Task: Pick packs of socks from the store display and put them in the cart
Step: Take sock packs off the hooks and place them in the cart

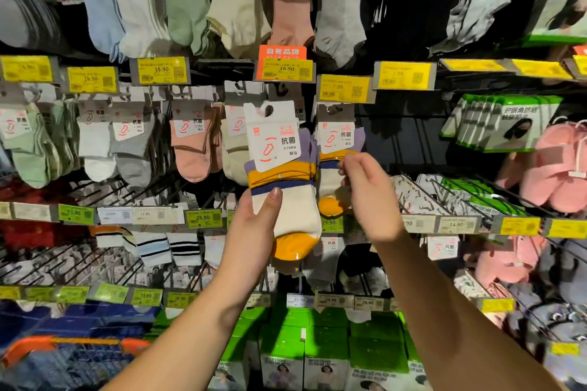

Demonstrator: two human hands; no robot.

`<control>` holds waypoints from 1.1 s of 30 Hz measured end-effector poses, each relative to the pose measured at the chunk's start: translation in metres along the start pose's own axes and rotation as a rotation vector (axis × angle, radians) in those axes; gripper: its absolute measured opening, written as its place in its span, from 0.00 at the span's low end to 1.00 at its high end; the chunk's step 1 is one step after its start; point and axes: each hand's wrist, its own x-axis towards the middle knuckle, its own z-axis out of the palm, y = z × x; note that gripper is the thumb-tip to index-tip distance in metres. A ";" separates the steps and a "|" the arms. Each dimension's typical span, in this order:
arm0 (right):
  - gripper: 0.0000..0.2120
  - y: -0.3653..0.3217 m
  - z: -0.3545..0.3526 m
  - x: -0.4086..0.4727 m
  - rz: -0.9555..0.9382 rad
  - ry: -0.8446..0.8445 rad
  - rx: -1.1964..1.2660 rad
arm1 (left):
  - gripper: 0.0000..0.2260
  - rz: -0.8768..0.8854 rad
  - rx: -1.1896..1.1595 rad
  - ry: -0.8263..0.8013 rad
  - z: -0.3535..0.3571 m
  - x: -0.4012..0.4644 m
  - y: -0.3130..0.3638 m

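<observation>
A: What sits closest to my lens?

B: My two bare forearms, reaching up from the bottom edge. Past them, my left hand (254,225) is clamped on a pack of socks (282,181), thumb pressed across the front over the navy stripe, the other fingers hidden behind it.

A: Describe the pack.

B: A white header card with a red sock outline, then lilac, mustard and navy bands, a cream body and an orange toe. I hold it upright in front of the display, its card hole free of any hook.

A: And my right hand (368,197)?

B: Fingertips pinched together on a second matching pack (336,168), at its mustard band. That one's card is up at its peg, under a yellow price tag (344,89) reading 7.99.

A: What surrounds them?

B: Pink, cream, grey and green socks hang to the left. Green boxes (317,343) stand low in the middle.

A: The cart?

B: An orange handle (73,343) with dark mesh shows at the lower left, well apart from both packs.
</observation>
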 end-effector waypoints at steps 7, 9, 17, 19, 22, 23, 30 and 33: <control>0.07 -0.012 0.018 -0.014 0.061 -0.127 0.134 | 0.14 -0.004 -0.024 -0.026 0.014 -0.002 -0.002; 0.06 -0.012 0.019 -0.015 0.078 -0.136 0.175 | 0.11 -0.003 -0.040 -0.040 0.017 -0.004 -0.003; 0.05 -0.001 0.020 -0.014 0.187 -0.187 0.397 | 0.14 -0.016 -0.034 -0.015 0.017 0.002 -0.006; 0.08 0.002 0.020 -0.011 0.211 -0.177 0.452 | 0.13 -0.017 -0.026 -0.007 0.017 0.002 -0.003; 0.10 0.003 0.021 -0.009 0.246 -0.163 0.558 | 0.13 -0.016 -0.003 0.010 0.017 0.001 0.004; 0.10 0.003 0.020 -0.009 0.254 -0.160 0.585 | 0.14 -0.018 -0.002 0.011 0.017 0.001 0.006; 0.15 0.007 0.019 -0.008 0.300 -0.122 0.519 | 0.12 -0.038 -0.038 0.012 0.021 0.007 0.002; 0.25 0.007 0.015 -0.006 0.281 -0.157 0.432 | 0.11 -0.033 -0.036 0.029 0.020 0.007 -0.001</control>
